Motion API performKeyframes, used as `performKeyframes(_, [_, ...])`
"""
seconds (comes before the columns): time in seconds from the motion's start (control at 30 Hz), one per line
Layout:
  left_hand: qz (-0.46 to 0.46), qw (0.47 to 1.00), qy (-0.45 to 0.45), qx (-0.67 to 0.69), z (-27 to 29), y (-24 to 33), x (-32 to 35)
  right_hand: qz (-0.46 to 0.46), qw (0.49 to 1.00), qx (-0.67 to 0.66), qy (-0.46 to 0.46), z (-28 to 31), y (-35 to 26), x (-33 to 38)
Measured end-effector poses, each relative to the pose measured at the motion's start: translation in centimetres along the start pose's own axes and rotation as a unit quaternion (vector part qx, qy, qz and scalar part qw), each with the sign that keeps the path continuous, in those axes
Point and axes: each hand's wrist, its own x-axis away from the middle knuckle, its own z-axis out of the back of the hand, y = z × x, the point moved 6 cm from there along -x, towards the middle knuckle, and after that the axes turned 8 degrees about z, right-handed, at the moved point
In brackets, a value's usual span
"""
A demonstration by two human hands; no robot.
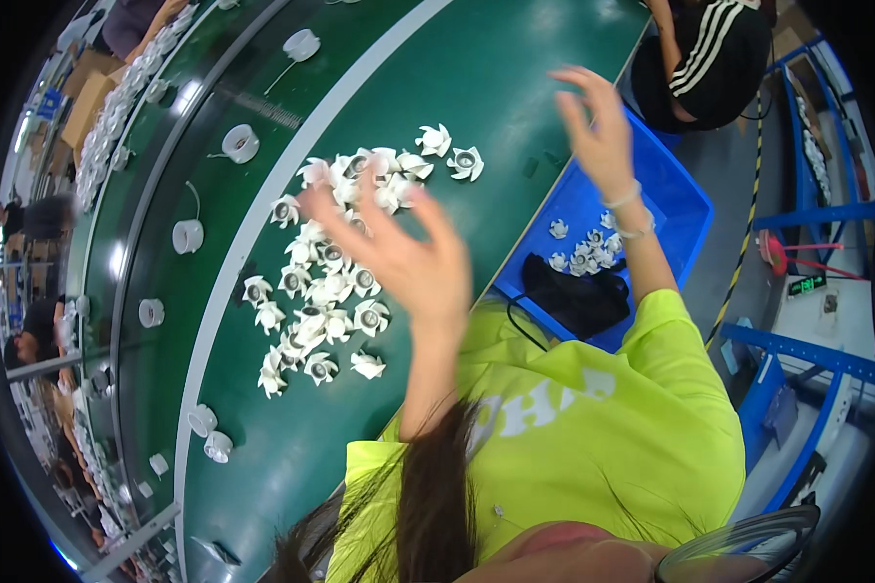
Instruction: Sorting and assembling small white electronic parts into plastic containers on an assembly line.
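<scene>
My left hand [408,262] hovers over a loose pile of small white fan impellers [306,328] on the green work surface. Its fingers are spread and smeared a little by motion; nothing shows in them, and they hide part of the pile. Two impellers [465,163] lie just beyond the far right of the heap. Raised above the far edge of a blue plastic bin [688,199], my right hand [598,131] has its fingers apart and holds nothing I can see. Inside the bin are several more impellers [585,257] beside a black cloth-like item [576,299].
Left of a pale dividing strip [226,282], white round housings [240,144] with wires sit on a green conveyor belt. Two white rings [217,447] lie near the strip. A person in black [715,63] is close behind the bin. Blue racks [807,350] stand at right.
</scene>
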Motion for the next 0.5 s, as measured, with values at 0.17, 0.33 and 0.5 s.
performKeyframes(0.17, [0.006,0.858,-0.388,0.337,-12.2,8.6,12.4,-0.259,0.934,0.236,-0.071,8.1,23.1,17.8])
performKeyframes(0.33, [0.363,0.750,-0.514,0.203,-30.2,-3.8,29.8,-0.476,0.810,0.300,-0.167,12.5,36.8,35.9])
performKeyframes(0.5, [0.772,0.441,-0.433,0.151,-29.5,-6.0,33.7,-0.566,0.744,0.254,-0.249,10.7,37.6,39.6])
